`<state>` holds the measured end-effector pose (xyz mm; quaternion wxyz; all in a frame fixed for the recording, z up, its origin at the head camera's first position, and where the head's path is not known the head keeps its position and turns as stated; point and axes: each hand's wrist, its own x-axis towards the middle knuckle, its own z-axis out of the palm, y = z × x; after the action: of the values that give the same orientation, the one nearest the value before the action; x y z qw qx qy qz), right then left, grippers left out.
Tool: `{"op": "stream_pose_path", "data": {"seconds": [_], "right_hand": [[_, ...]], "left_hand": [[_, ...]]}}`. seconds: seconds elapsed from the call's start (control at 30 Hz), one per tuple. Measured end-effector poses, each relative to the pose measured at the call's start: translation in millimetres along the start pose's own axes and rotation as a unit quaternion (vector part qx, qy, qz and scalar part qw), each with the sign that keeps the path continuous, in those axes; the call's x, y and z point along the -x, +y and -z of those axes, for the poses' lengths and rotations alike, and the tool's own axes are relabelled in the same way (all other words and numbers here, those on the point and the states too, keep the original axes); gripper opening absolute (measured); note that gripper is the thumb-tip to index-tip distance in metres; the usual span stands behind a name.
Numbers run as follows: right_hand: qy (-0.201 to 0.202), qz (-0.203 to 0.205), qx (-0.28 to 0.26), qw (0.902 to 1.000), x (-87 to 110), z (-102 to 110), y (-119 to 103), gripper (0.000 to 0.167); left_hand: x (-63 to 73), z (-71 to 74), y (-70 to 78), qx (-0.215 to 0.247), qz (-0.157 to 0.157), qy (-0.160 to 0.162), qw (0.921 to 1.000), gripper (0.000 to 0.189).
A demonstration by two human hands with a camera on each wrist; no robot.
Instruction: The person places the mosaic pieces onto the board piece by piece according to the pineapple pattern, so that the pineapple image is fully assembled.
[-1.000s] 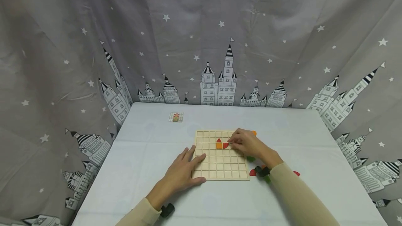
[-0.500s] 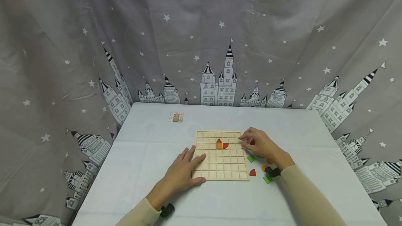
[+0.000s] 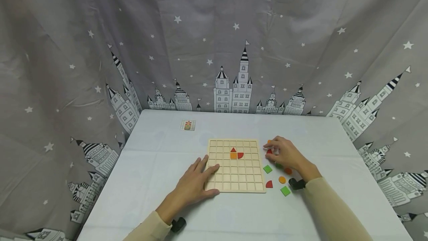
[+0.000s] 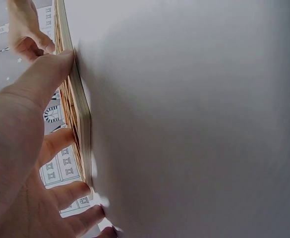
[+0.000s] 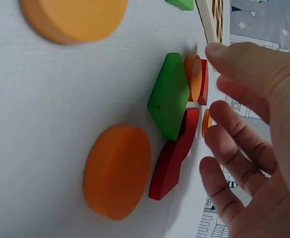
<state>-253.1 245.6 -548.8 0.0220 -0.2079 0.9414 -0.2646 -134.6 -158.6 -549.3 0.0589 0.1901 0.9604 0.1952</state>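
Note:
My left hand point(image 3: 192, 185) rests with spread fingers on the left edge and near corner of a wooden grid board point(image 3: 245, 178); its thumb point(image 4: 50, 69) lies on the rim in the left wrist view. On the board sit a red triangle point(image 3: 233, 150), an orange square point(image 3: 233, 156) below it and a red quarter circle point(image 3: 240, 155) to the square's right. Off the board's right side, my right hand point(image 3: 287, 154) hovers over loose pieces. Its fingers are loosely bent and hold nothing. Below them in the right wrist view are a green piece point(image 5: 170, 96) and red pieces point(image 5: 165, 171).
More loose pieces lie right of the board: green squares point(image 3: 285, 191), orange discs point(image 3: 282, 180) and a red quarter circle point(image 3: 269, 184). A small pattern card point(image 3: 188, 125) lies at the back left of the white table point(image 3: 160, 159). A grey printed curtain point(image 3: 167, 47) hangs behind.
My right hand has left the red quarter circle on the board and moved right, over the loose pieces. My left hand has stayed in place.

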Motion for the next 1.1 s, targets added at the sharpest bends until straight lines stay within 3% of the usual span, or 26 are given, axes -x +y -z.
{"op": "stream_pose_path", "data": {"seconds": [0.37,0.93,1.1], "right_hand": [[-0.008,-0.044,0.007,0.999,-2.1,-6,-1,0.033],[0.01,-0.031,-0.013,0.9994,-3.7,-4,-16,0.025],[0.032,0.001,-0.013,0.9994,-5.6,-3,-29,0.024]], "left_hand": [[2.9,1.9,0.1,0.007,-0.001,0.001,1.0,0.089],[3.0,1.5,-0.1,0.004,-0.001,0.004,1.0,0.088],[2.9,1.8,0.3,0.003,-0.001,0.001,1.0,0.088]]}}
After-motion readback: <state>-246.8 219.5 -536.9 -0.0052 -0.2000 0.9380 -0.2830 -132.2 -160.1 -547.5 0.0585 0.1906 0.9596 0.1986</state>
